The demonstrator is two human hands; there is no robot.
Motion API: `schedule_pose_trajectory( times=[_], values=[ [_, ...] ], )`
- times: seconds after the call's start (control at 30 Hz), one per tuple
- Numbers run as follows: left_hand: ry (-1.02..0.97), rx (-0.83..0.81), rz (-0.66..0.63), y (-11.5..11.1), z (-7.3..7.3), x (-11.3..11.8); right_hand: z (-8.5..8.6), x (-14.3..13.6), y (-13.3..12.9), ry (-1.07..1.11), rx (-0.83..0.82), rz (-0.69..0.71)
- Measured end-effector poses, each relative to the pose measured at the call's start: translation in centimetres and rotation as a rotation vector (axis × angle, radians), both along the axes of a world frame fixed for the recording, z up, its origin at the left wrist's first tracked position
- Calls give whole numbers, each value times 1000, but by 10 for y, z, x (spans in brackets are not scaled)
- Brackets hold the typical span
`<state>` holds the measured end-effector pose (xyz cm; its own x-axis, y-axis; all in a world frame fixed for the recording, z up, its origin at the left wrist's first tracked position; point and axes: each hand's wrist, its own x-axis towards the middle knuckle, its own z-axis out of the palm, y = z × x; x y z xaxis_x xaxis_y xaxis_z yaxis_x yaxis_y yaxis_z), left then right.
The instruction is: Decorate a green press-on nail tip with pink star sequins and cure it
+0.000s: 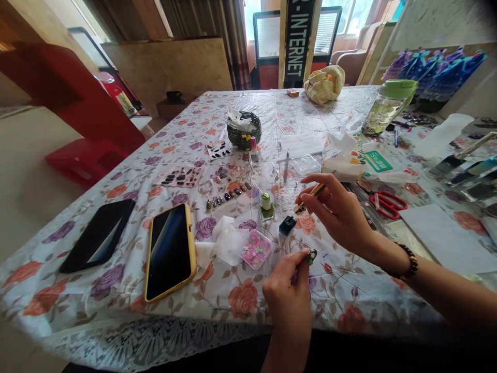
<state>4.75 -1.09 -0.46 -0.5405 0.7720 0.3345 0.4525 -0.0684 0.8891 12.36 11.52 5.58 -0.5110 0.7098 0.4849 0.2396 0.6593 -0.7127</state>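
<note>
Near the table's front edge, my left hand [289, 290] pinches a small dark green press-on nail [312, 255] with pale marks between thumb and fingertip. Farther right, my right hand [341, 207] has its fingers closed on a black-and-gold nail polish brush cap [315, 192]. The cap's lower end is beside a small dark polish bottle [288, 226], which stands uncapped; I cannot tell whether the brush tip touches its neck. Behind it is a green polish bottle [267, 207] with a white and green cap. A clear box of pink beads [255, 249] lies left of my left hand.
Two phones, one black [99, 234] and one yellow-cased [171, 251], lie on the left. A row of decorated nails [229, 196] sits mid-table before a dark wicker basket [244, 130]. Red scissors [387, 203] and a lidded bottle [388, 109] are at right.
</note>
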Motion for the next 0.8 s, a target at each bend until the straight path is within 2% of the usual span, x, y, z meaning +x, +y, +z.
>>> schedule_pose_trajectory(
  times=[0.17,0.33,0.57,0.7,0.8],
  values=[
    [-3,5,9,0,-1,0,-1,4,1,4,-23,-13],
    [11,-8,23,-1,0,0,-3,10,-1,124,-99,-71],
    [2,-23,45,0,0,0,-2,21,-19,428,-396,-81],
    [-4,-46,42,-1,1,0,-9,31,-30,475,-561,-78],
    [-20,-51,38,-1,0,0,-13,35,-38,460,-584,-70]
  ],
)
